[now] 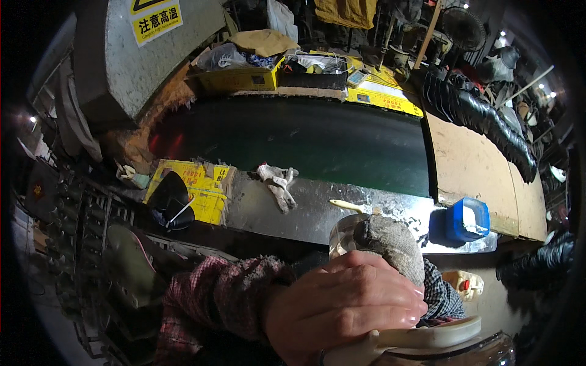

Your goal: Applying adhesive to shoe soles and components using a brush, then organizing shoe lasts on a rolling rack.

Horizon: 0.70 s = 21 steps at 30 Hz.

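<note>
Clear jug (427,351) cut off by the lower edge, gloved right hand (390,244) partly hidden behind left hand (342,305)

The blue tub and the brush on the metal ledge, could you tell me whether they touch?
Apart: the head view shows bare metal ledge between the brush and the blue tub.

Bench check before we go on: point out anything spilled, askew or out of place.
White powder or residue is scattered over the metal ledge beside the blue tub. A crumpled dirty rag lies loose on the same ledge. A small brush rests at an angle near the powder.
</note>
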Each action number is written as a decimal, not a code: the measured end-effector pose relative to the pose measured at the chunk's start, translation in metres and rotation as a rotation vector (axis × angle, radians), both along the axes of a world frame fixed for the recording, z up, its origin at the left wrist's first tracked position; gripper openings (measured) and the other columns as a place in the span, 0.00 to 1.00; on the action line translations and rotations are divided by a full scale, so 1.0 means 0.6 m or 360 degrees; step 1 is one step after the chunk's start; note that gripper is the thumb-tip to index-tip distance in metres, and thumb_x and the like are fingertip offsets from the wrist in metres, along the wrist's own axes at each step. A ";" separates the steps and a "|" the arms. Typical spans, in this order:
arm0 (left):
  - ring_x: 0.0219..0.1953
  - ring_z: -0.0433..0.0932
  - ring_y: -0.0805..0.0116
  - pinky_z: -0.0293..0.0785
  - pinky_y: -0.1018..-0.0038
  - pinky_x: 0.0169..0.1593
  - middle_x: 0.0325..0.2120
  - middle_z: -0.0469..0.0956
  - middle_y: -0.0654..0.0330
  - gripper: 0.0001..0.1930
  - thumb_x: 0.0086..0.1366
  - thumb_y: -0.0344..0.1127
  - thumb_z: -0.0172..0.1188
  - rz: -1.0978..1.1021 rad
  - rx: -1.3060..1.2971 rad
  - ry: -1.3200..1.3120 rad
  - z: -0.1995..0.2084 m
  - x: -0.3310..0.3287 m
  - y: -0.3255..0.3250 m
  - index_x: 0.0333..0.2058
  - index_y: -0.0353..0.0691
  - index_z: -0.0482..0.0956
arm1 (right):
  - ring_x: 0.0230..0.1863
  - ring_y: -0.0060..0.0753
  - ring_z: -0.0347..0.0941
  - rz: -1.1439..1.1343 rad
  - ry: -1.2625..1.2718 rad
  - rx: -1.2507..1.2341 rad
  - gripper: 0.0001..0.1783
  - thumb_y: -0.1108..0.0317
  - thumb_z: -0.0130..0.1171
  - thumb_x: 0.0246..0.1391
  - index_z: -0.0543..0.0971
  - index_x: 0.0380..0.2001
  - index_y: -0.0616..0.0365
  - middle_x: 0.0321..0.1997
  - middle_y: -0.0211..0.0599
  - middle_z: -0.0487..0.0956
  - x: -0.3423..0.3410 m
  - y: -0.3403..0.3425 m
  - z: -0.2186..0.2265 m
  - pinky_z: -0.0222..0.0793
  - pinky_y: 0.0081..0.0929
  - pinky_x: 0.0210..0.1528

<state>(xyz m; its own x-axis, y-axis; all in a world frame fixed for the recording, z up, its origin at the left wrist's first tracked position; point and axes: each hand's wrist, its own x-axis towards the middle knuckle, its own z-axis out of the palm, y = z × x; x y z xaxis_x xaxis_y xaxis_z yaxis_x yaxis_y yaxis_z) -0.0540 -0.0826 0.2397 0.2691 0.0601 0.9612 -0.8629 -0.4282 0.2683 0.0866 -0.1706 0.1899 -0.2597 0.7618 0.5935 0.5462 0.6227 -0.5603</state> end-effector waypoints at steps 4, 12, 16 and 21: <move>0.36 0.78 0.65 0.72 0.72 0.38 0.39 0.79 0.57 0.14 0.56 0.36 0.61 -0.0122 -0.0083 0.0281 -0.022 -0.004 -0.005 0.36 0.31 0.77 | 0.60 0.42 0.66 0.0204 0.0627 -0.0834 0.21 0.61 0.48 0.62 0.71 0.56 0.55 0.58 0.42 0.71 0.001 -0.010 -0.033 0.57 0.35 0.64; 0.33 0.78 0.66 0.71 0.74 0.37 0.32 0.78 0.59 0.14 0.54 0.38 0.62 -0.0142 -0.0077 0.0438 -0.003 -0.030 0.003 0.35 0.33 0.78 | 0.60 0.45 0.65 0.0107 0.0176 -0.0420 0.20 0.60 0.48 0.62 0.71 0.55 0.55 0.58 0.43 0.70 0.008 -0.010 -0.047 0.57 0.35 0.65; 0.31 0.78 0.67 0.70 0.75 0.37 0.29 0.78 0.60 0.14 0.53 0.38 0.63 -0.0160 -0.0109 0.0453 -0.003 -0.032 0.002 0.34 0.33 0.78 | 0.60 0.46 0.65 0.0053 0.0055 -0.0431 0.21 0.60 0.49 0.61 0.71 0.55 0.55 0.58 0.43 0.70 0.005 -0.014 -0.018 0.57 0.37 0.65; 0.29 0.77 0.68 0.70 0.77 0.37 0.25 0.78 0.61 0.14 0.51 0.39 0.64 -0.0809 -0.0604 0.0511 -0.029 -0.008 -0.019 0.33 0.35 0.79 | 0.60 0.48 0.65 0.0039 -0.0022 -0.0294 0.22 0.59 0.51 0.59 0.71 0.55 0.55 0.58 0.44 0.70 0.008 -0.015 -0.026 0.57 0.40 0.64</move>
